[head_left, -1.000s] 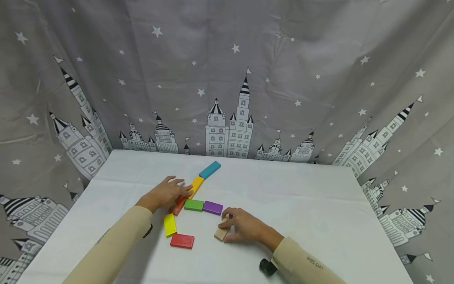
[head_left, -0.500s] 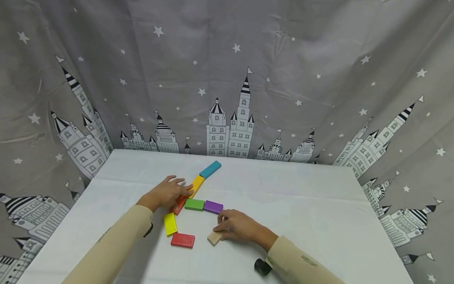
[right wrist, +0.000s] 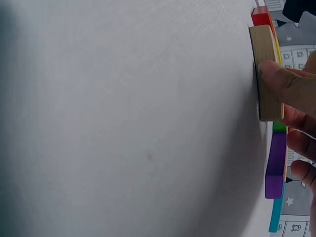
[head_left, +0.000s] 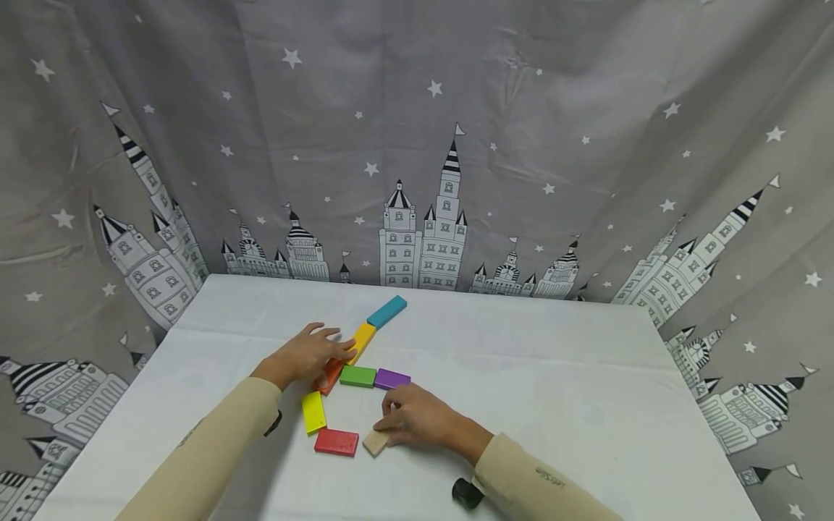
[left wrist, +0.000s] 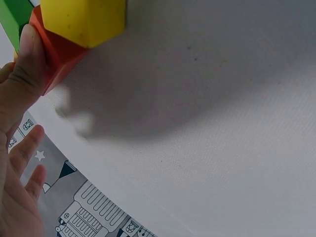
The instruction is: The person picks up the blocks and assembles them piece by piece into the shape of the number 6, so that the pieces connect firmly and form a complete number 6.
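Note:
In the head view, my left hand [head_left: 306,356] holds an orange-red block [head_left: 331,375], thumb at its near end, a fingertip by an amber block [head_left: 361,340]. The left wrist view shows its thumb against the orange-red block [left wrist: 58,53] beside a yellow block [left wrist: 89,22]. My right hand [head_left: 423,420] pinches a plain wooden block [head_left: 375,442] just right of a red block [head_left: 337,442], with a narrow gap between. In the right wrist view the thumb lies on the wooden block [right wrist: 265,94]; its other fingers are partly hidden.
A blue block [head_left: 387,312] continues the line beyond the amber one. Green [head_left: 357,376] and purple [head_left: 392,378] blocks branch rightward; a yellow block [head_left: 313,413] sits nearer. White cloth [head_left: 554,376] covers the table, backed by a grey castle-print curtain [head_left: 521,108].
My right hand has slid the wooden block left and slightly nearer, up close to the red block. The left hand stays in place over the orange-red block.

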Action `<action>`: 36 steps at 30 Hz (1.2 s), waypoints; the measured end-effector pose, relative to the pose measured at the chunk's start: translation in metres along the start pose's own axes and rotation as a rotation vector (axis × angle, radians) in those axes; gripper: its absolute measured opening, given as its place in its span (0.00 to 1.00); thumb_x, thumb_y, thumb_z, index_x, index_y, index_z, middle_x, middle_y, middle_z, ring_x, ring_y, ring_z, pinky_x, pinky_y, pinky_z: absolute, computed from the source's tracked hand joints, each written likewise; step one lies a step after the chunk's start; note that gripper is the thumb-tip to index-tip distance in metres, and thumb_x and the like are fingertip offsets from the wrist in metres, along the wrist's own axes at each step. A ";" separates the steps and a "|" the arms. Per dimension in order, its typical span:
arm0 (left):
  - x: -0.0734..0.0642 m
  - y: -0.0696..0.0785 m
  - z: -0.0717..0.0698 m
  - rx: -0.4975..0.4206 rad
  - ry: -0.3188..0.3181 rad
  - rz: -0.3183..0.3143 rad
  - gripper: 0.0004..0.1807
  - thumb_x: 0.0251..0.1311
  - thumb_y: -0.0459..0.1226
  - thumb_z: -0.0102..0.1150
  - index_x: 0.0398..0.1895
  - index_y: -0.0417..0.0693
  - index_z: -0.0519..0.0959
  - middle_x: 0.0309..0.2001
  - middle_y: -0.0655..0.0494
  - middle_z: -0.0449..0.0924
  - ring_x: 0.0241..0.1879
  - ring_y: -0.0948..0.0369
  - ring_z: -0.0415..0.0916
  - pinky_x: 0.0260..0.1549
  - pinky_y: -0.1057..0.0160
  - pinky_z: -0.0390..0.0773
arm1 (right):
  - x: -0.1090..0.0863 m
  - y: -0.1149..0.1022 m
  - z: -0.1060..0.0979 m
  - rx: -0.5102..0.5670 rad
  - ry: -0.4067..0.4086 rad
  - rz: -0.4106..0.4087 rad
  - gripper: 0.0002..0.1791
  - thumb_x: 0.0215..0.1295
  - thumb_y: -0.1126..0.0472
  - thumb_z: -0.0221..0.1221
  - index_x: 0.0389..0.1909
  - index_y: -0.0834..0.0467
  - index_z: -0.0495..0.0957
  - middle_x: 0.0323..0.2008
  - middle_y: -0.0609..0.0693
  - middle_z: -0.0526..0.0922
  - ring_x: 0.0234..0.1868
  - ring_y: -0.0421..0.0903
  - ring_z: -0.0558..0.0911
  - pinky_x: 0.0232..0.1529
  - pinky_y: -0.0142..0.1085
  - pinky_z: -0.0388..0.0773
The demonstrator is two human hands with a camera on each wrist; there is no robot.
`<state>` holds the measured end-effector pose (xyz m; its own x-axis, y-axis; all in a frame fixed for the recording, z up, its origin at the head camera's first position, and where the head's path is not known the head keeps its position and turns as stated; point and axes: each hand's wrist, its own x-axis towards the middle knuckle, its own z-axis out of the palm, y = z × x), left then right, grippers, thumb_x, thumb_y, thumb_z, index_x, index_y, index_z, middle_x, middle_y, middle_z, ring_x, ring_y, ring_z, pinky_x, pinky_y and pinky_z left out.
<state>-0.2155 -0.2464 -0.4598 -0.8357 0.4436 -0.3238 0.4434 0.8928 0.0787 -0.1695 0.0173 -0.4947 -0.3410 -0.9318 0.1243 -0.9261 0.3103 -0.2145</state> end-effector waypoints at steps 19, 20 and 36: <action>0.001 -0.001 0.002 0.009 -0.001 0.001 0.35 0.49 0.39 0.72 0.64 0.59 0.73 0.67 0.57 0.68 0.70 0.45 0.55 0.68 0.38 0.48 | 0.004 -0.006 0.003 0.019 0.009 0.030 0.17 0.58 0.46 0.66 0.48 0.44 0.85 0.39 0.40 0.77 0.37 0.33 0.69 0.42 0.19 0.65; 0.000 -0.001 0.001 0.007 -0.001 0.000 0.35 0.49 0.39 0.71 0.64 0.59 0.73 0.67 0.57 0.68 0.70 0.45 0.55 0.68 0.38 0.47 | 0.004 -0.006 0.003 0.013 0.012 0.028 0.17 0.58 0.46 0.66 0.48 0.44 0.85 0.39 0.40 0.77 0.37 0.33 0.69 0.41 0.19 0.65; -0.003 0.001 0.000 -0.006 0.012 0.008 0.34 0.51 0.36 0.70 0.64 0.57 0.73 0.68 0.55 0.68 0.70 0.44 0.55 0.68 0.39 0.47 | 0.003 -0.008 0.003 0.020 0.023 0.038 0.16 0.58 0.46 0.66 0.48 0.44 0.85 0.39 0.40 0.77 0.38 0.34 0.69 0.43 0.20 0.65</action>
<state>-0.2128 -0.2468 -0.4590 -0.8360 0.4513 -0.3121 0.4478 0.8899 0.0871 -0.1629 0.0121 -0.4954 -0.3802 -0.9145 0.1382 -0.9090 0.3418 -0.2387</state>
